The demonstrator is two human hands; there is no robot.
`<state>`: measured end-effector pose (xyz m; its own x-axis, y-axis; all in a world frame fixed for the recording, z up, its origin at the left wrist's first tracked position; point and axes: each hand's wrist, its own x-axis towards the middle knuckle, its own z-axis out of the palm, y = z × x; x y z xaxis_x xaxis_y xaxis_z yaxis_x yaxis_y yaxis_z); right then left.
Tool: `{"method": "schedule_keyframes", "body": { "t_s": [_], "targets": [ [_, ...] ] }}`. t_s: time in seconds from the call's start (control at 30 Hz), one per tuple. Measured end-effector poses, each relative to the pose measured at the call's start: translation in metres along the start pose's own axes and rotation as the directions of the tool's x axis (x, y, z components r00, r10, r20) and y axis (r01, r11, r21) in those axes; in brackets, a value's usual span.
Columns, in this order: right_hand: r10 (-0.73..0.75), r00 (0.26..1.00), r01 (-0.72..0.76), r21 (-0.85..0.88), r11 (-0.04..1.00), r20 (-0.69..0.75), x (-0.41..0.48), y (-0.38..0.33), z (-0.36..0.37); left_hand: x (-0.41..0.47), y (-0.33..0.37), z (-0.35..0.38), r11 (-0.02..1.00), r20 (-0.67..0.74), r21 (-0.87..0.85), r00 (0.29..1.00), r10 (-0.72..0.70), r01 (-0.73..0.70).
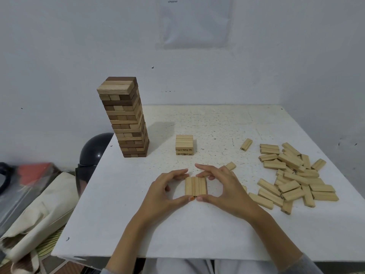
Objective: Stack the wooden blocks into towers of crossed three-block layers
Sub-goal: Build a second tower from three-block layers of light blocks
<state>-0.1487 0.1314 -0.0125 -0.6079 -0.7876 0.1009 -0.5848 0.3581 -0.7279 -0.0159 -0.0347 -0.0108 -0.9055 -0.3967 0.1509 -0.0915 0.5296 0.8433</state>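
Three pale wooden blocks (196, 186) lie side by side as one flat row on the white table (138, 224), lengthwise away from me. My left hand (166, 191) and my right hand (223, 187) frame the row: both thumbs press its near ends and the fingers curl around its far ends. A short two-layer stack of pale blocks (184, 144) stands behind the row. A tall tower of mixed dark and light blocks (126, 119) rises at the table's back left corner.
A loose heap of several pale blocks (292, 175) spreads over the table's right side, with stray blocks (246, 144) nearer the middle. A dark round helmet (94, 149) and cloth bags (39, 210) sit left of the table. Walls close the back and right.
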Motion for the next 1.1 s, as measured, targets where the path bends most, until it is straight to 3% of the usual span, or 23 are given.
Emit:
{"method": "schedule_keyframes", "body": {
  "t_s": [0.23, 0.47, 0.8, 1.1],
  "targets": [
    [-0.001, 1.0, 0.001, 0.011, 1.0, -0.001, 0.0, 0.001, 0.0, 0.0, 0.0, 0.001, 1.0, -0.016, -0.024, 1.0, -0.004, 0.004],
    [-0.032, 0.999, 0.033, -0.049, 0.998, 0.022, 0.008, -0.003, -0.003, 0.003, 0.0, 0.001, 0.975, -0.006, -0.217, 0.999, -0.054, 0.052],
    [-0.101, 0.993, 0.108, 0.133, 0.985, -0.061, 0.044, -0.021, -0.023, 0.038, 0.012, -0.022, 0.985, -0.078, -0.166, 0.996, 0.039, -0.052],
    [-0.103, 0.991, 0.115, 0.147, 0.982, -0.086, 0.096, -0.023, -0.034, 0.081, 0.013, -0.026, 0.975, -0.204, -0.207, 0.978, 0.034, -0.077]
  ]
}}
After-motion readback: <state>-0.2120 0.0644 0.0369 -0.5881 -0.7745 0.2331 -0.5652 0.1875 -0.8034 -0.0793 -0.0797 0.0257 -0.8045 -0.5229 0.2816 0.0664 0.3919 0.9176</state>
